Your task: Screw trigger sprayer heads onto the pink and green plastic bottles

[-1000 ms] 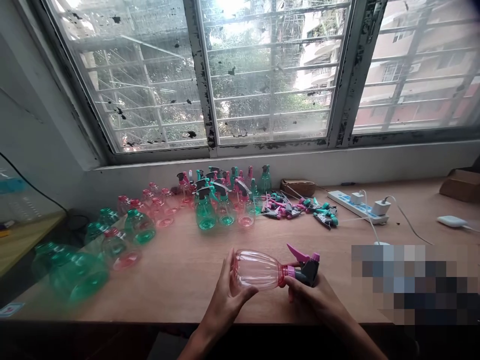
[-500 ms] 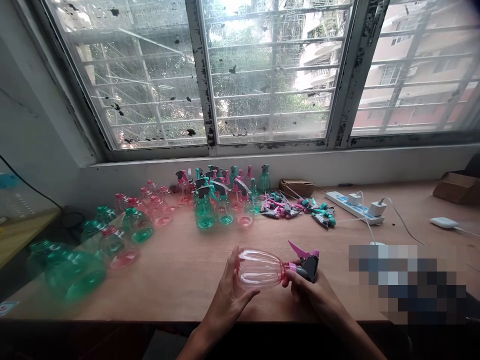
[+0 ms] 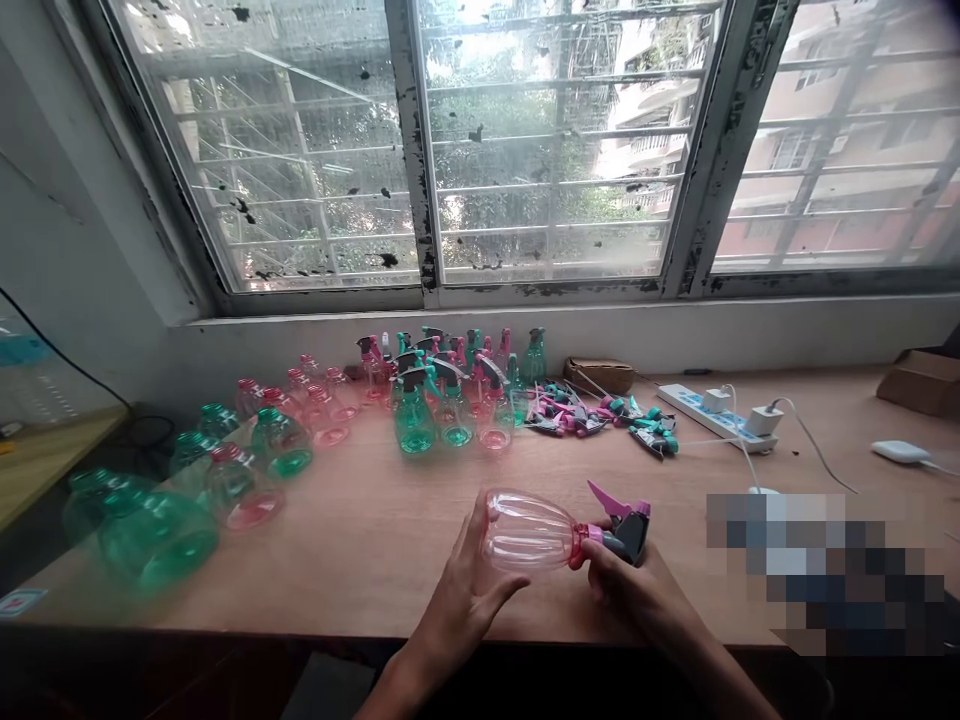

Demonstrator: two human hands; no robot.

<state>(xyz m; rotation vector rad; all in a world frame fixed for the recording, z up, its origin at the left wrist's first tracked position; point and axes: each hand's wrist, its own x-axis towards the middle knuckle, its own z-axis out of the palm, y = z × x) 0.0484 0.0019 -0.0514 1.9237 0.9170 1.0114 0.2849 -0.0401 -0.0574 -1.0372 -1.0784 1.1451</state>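
A clear pink spray bottle lies on its side in the air above the near part of the table, between my two hands. My left hand cups its base, thumb below and fingers behind. At the neck, my right hand grips the pink and black trigger sprayer head, which sits at the bottle's mouth. Whether its collar is fully screwed down I cannot tell. The fingers of the right hand are partly hidden behind the sprayer.
Open green bottles and pink bottles stand at the left. Several bottles with sprayers stand by the wall, beside a pile of loose sprayer heads. A power strip with cords lies at the right.
The view has shifted slightly, so everything sits a little further right. Both hands keep the same hold on the bottle and its sprayer head.
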